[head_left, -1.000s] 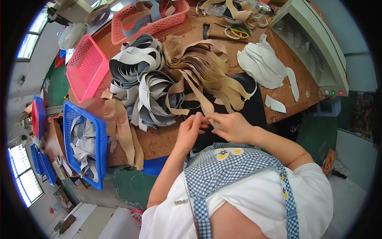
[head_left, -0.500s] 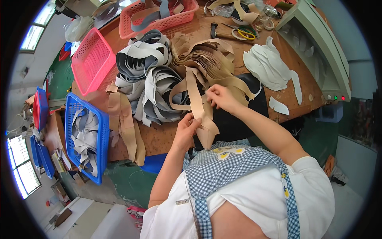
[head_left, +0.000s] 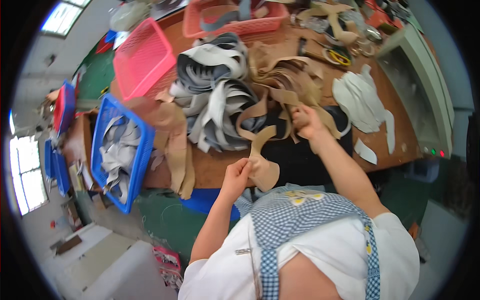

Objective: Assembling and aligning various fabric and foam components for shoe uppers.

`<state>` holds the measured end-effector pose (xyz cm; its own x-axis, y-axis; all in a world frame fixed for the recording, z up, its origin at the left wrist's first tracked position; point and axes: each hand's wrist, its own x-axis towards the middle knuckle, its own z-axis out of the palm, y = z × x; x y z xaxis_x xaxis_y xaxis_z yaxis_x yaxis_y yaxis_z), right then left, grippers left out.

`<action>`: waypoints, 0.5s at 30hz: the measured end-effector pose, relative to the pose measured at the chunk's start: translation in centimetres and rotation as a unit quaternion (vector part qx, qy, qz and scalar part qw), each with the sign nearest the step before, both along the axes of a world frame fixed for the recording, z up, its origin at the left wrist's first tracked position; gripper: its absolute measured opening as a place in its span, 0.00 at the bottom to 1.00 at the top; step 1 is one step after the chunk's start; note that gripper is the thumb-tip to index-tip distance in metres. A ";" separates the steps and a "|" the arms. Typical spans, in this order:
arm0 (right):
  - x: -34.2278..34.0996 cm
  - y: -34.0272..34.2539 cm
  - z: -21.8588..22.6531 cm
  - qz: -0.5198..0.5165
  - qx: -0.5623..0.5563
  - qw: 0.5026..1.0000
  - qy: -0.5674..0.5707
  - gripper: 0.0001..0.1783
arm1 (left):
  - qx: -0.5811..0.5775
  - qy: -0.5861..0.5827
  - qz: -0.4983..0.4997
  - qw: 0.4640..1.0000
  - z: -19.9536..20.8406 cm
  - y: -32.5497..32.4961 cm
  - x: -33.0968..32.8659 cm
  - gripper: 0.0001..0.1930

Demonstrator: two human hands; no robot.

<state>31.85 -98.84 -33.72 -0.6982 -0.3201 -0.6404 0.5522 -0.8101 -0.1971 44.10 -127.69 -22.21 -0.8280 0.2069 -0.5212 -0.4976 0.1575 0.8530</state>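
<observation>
My left hand (head_left: 235, 179) pinches a tan piece of leather-like material (head_left: 264, 173) by its left edge, close in front of my apron. The piece has a broad lower end and a narrow curved strip at its top. Over the front of a pile of tan strips (head_left: 287, 75), my right hand (head_left: 307, 124) is closed with its fingers curled in. Strips lie right against those fingers, but blur hides what is between them. Grey and white looped strips (head_left: 220, 107) are heaped to the left of the tan pile.
At the left are a blue basket (head_left: 131, 192) of grey-white pieces and a pink basket (head_left: 142, 60). Another pink basket (head_left: 237, 27) stands at the back. White cut pieces (head_left: 357, 100) lie at right, near scissors (head_left: 339, 58) and a pale machine housing (head_left: 425, 95) with lit buttons.
The tan piece has come away from the pile in my left hand, its upper strip now short and free. My right hand has moved away from it, to the right. The view has shifted.
</observation>
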 end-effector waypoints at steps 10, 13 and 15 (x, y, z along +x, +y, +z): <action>0.7 -1.8 6.0 0.232 0.799 0.454 0.318 0.08 | -0.283 0.191 0.132 0.930 17.9 -20.3 -2.3 0.08; -3.8 -5.2 8.7 0.156 0.775 0.454 0.411 0.09 | -0.389 0.238 0.115 0.882 14.8 -25.1 -6.4 0.09; -7.8 -7.9 8.8 0.112 0.790 0.403 0.449 0.11 | -0.418 0.249 0.087 0.869 8.9 -28.5 -8.7 0.11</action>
